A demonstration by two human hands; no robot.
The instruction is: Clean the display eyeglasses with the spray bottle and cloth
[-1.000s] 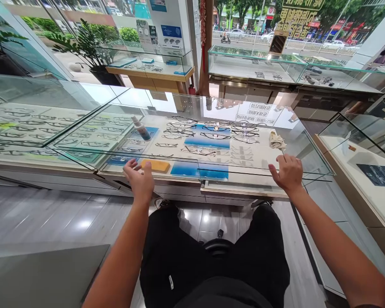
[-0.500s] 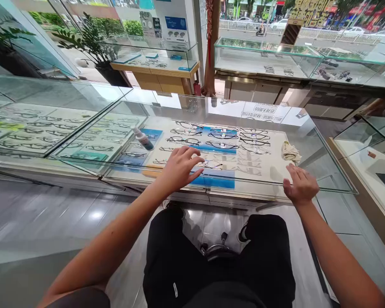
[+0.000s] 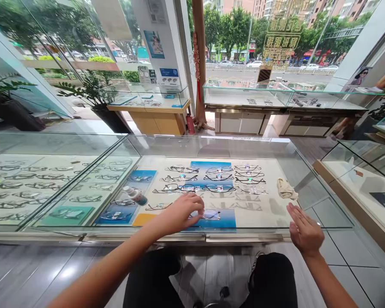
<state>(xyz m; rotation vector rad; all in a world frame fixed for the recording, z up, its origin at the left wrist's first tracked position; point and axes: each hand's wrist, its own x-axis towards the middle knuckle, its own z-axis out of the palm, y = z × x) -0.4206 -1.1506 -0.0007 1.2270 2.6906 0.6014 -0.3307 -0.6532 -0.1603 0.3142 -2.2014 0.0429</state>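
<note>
My left hand (image 3: pixel 181 213) hovers or rests over the front of the glass counter top (image 3: pixel 259 220), its fingers curved and the thumb apart, with no held object visible. Just beyond its fingertips is a thin-framed pair of eyeglasses (image 3: pixel 211 215), partly hidden by the hand. Several dark-rimmed eyeglasses (image 3: pixel 218 188) lie in rows behind it. At the counter's right front edge, my right hand (image 3: pixel 305 231) has its fingers stretched out and holds nothing visible. A crumpled beige cloth (image 3: pixel 286 189) lies just past those fingertips. A small white spray bottle (image 3: pixel 135 195) lies tilted on the left.
Another display case (image 3: pixel 28 184) with rows of eyeglasses adjoins on the left. A lower glass case (image 3: pixel 365 179) stands on the right. Beyond are a wooden-based showcase (image 3: pixel 157 119), a potted plant (image 3: pixel 107 113) and a red fire extinguisher (image 3: pixel 190 124). My knees are below the counter edge.
The camera view has tilted up, so the counter sits lower in the picture and more street shows. My left fingers are curled a little more; my right fingers are straighter.
</note>
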